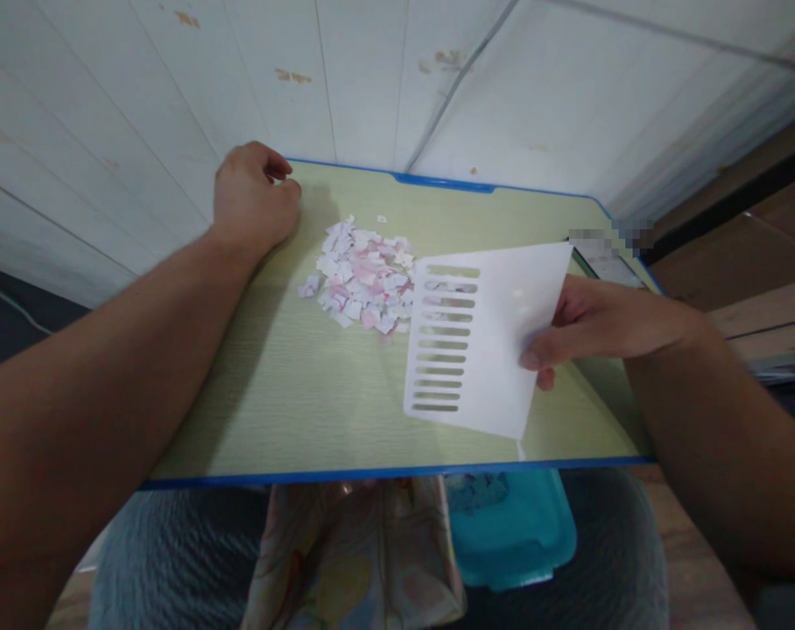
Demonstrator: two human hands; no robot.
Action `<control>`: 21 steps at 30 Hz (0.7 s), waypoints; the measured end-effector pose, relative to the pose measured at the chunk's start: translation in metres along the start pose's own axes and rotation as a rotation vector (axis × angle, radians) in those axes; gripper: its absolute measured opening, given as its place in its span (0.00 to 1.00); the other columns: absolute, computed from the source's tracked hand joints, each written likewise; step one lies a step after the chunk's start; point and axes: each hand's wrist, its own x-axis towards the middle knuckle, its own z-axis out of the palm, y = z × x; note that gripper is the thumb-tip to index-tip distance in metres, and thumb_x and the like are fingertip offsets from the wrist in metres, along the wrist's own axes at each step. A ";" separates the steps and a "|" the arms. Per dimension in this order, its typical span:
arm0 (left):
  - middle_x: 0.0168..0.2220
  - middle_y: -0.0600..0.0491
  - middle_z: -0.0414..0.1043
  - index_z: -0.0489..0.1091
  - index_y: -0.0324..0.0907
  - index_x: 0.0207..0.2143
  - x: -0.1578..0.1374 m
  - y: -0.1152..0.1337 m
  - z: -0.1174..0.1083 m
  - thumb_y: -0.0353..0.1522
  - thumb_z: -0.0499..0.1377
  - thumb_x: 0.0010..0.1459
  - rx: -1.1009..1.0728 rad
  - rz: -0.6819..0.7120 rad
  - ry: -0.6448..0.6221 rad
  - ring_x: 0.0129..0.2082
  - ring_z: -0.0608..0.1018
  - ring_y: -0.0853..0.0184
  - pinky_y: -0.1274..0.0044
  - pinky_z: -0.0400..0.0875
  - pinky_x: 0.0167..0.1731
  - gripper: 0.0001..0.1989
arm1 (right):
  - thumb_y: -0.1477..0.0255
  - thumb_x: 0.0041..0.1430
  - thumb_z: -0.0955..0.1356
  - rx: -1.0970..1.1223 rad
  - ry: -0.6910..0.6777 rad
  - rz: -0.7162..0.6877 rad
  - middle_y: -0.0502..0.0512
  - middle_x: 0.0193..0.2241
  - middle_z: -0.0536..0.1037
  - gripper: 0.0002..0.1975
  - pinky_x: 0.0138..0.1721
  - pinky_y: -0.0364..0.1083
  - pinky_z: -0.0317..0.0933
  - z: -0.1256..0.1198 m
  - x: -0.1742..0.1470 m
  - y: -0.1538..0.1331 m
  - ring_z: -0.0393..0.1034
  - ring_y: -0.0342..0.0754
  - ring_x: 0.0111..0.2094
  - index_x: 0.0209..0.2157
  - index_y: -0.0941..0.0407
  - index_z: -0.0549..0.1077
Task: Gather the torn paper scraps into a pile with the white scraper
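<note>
The right hand (598, 322) grips a white slotted sheet (499, 341) beside paper scraps (364, 276) heaped on the counter (292, 402). The left hand (256, 194), curled loosely closed, is at a far corner.

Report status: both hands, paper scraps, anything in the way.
Left hand loosely curled at far-left edge of tabletop. Right hand gripping slotted white sheet. Paper scraps heaped on tabletop. Sheet partly hides heap's right side.

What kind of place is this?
Probably a corner of a home: a small blue-edged table by a white plank wall with brownish scuffs, and a teal plastic tub beside patterned cloth below the table's near edge.
</note>
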 end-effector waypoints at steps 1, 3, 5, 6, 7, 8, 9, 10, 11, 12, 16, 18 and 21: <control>0.51 0.48 0.85 0.75 0.45 0.40 0.000 0.000 0.000 0.28 0.62 0.58 0.002 -0.002 0.002 0.52 0.82 0.57 0.66 0.76 0.60 0.08 | 0.66 0.63 0.81 0.004 -0.025 0.017 0.51 0.32 0.87 0.11 0.31 0.41 0.79 0.001 0.000 0.001 0.82 0.45 0.28 0.40 0.57 0.84; 0.52 0.48 0.85 0.75 0.45 0.40 0.000 0.000 0.001 0.27 0.62 0.58 0.001 -0.003 0.006 0.53 0.83 0.58 0.67 0.76 0.60 0.08 | 0.65 0.64 0.81 0.020 -0.067 0.045 0.52 0.33 0.88 0.11 0.32 0.41 0.80 0.004 -0.002 0.003 0.83 0.46 0.29 0.41 0.57 0.84; 0.52 0.49 0.85 0.75 0.45 0.40 0.001 -0.001 0.001 0.27 0.62 0.58 0.000 -0.002 0.008 0.53 0.82 0.58 0.67 0.75 0.61 0.08 | 0.66 0.64 0.81 0.039 -0.100 0.059 0.53 0.34 0.88 0.10 0.32 0.41 0.80 0.007 -0.003 0.004 0.84 0.46 0.29 0.41 0.58 0.85; 0.52 0.49 0.85 0.75 0.46 0.40 0.001 -0.001 0.001 0.27 0.62 0.58 0.000 0.002 0.009 0.53 0.82 0.58 0.67 0.75 0.61 0.08 | 0.67 0.64 0.81 0.047 -0.109 0.059 0.53 0.34 0.88 0.10 0.32 0.41 0.80 0.008 -0.003 0.004 0.84 0.46 0.29 0.41 0.58 0.85; 0.51 0.49 0.85 0.75 0.46 0.40 0.001 -0.001 0.001 0.27 0.62 0.58 0.000 0.005 0.010 0.53 0.82 0.58 0.67 0.75 0.61 0.08 | 0.67 0.63 0.81 0.052 -0.107 0.056 0.53 0.34 0.88 0.10 0.32 0.41 0.80 0.009 -0.003 0.004 0.84 0.46 0.30 0.41 0.58 0.85; 0.51 0.49 0.85 0.75 0.45 0.40 0.001 -0.002 0.001 0.27 0.62 0.58 0.001 0.009 0.011 0.53 0.82 0.58 0.67 0.75 0.61 0.07 | 0.67 0.63 0.81 0.057 -0.096 0.049 0.52 0.34 0.88 0.10 0.33 0.41 0.81 0.009 -0.002 0.003 0.84 0.46 0.30 0.41 0.58 0.85; 0.51 0.49 0.85 0.75 0.45 0.40 0.001 -0.002 0.001 0.27 0.62 0.58 0.004 0.012 0.012 0.52 0.82 0.58 0.67 0.75 0.60 0.07 | 0.67 0.63 0.81 0.061 -0.077 0.035 0.52 0.34 0.88 0.10 0.33 0.41 0.81 0.008 -0.002 0.003 0.84 0.46 0.29 0.41 0.58 0.85; 0.51 0.49 0.85 0.75 0.45 0.40 0.001 -0.002 0.001 0.27 0.62 0.58 0.007 0.015 0.011 0.52 0.82 0.58 0.67 0.75 0.60 0.07 | 0.67 0.63 0.81 0.065 -0.055 0.019 0.52 0.34 0.88 0.10 0.33 0.41 0.81 0.008 -0.001 0.003 0.84 0.46 0.29 0.42 0.58 0.85; 0.51 0.49 0.85 0.75 0.45 0.40 0.002 -0.002 0.001 0.27 0.62 0.58 0.010 0.017 0.011 0.52 0.82 0.58 0.68 0.74 0.60 0.07 | 0.67 0.63 0.81 0.070 -0.039 0.003 0.52 0.34 0.88 0.11 0.32 0.41 0.81 0.007 0.000 0.003 0.83 0.46 0.29 0.42 0.58 0.84; 0.51 0.49 0.85 0.75 0.45 0.40 0.002 -0.003 0.001 0.27 0.62 0.59 0.012 0.018 0.010 0.52 0.82 0.58 0.68 0.74 0.60 0.07 | 0.67 0.63 0.82 0.074 -0.026 -0.012 0.52 0.34 0.88 0.11 0.32 0.41 0.80 0.006 0.000 0.002 0.83 0.46 0.29 0.42 0.58 0.84; 0.50 0.51 0.84 0.75 0.45 0.40 0.003 -0.005 0.003 0.27 0.62 0.60 -0.001 0.006 0.020 0.51 0.81 0.60 0.69 0.74 0.59 0.07 | 0.68 0.62 0.82 0.058 -0.013 -0.022 0.52 0.33 0.88 0.11 0.31 0.40 0.79 0.003 0.002 0.002 0.83 0.45 0.29 0.40 0.58 0.84; 0.50 0.50 0.84 0.75 0.45 0.40 0.003 -0.005 0.003 0.26 0.62 0.60 -0.007 0.006 0.017 0.51 0.81 0.59 0.69 0.74 0.60 0.07 | 0.68 0.63 0.82 0.043 -0.011 -0.014 0.52 0.33 0.88 0.11 0.31 0.40 0.79 0.002 0.002 0.002 0.82 0.45 0.29 0.40 0.58 0.84; 0.51 0.49 0.84 0.75 0.45 0.41 0.002 -0.004 0.003 0.26 0.62 0.60 -0.004 0.002 0.003 0.52 0.81 0.59 0.69 0.73 0.61 0.08 | 0.65 0.63 0.82 0.040 -0.047 0.010 0.52 0.33 0.88 0.12 0.31 0.39 0.79 0.002 0.002 0.003 0.83 0.45 0.29 0.42 0.58 0.84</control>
